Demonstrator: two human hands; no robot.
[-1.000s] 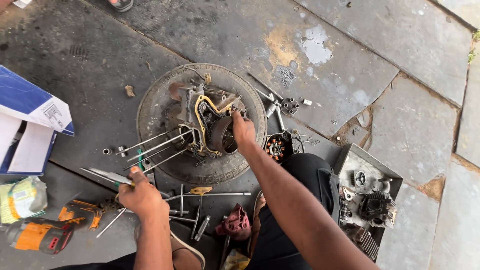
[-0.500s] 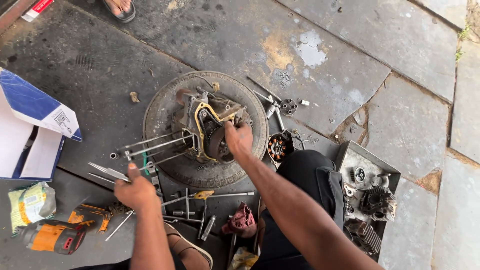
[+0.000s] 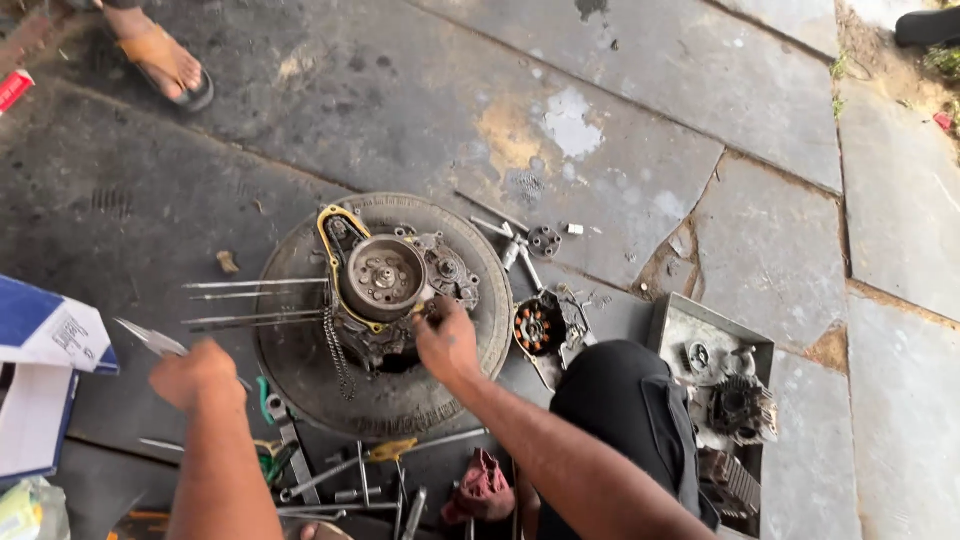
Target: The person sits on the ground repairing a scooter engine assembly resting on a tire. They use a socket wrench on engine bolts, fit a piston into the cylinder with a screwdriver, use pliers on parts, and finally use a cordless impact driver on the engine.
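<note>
So I've got my right hand [image 3: 447, 343] pinching the edge of the greasy engine block [image 3: 395, 290] sitting on the old tyre [image 3: 300, 360], left hand [image 3: 197, 373] fisted around a tool, probably mid-teardown, steady grip needed next.

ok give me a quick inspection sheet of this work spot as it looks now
surface: grey stone slab floor, stained and patchy, with open joints
job's things: engine block with round drum and yellow gasket sits on a worn tyre; long studs stick out to one side; a chain hangs off it
clutter: loose tools, red rag, small parts, metal tray of engine parts, blue and white box
grippers: right hand on the block's edge; left hand closed, what it holds is unclear
cables: nothing seen
surroundings: a sandalled foot at the far edge; soil and grass at the corner
</note>
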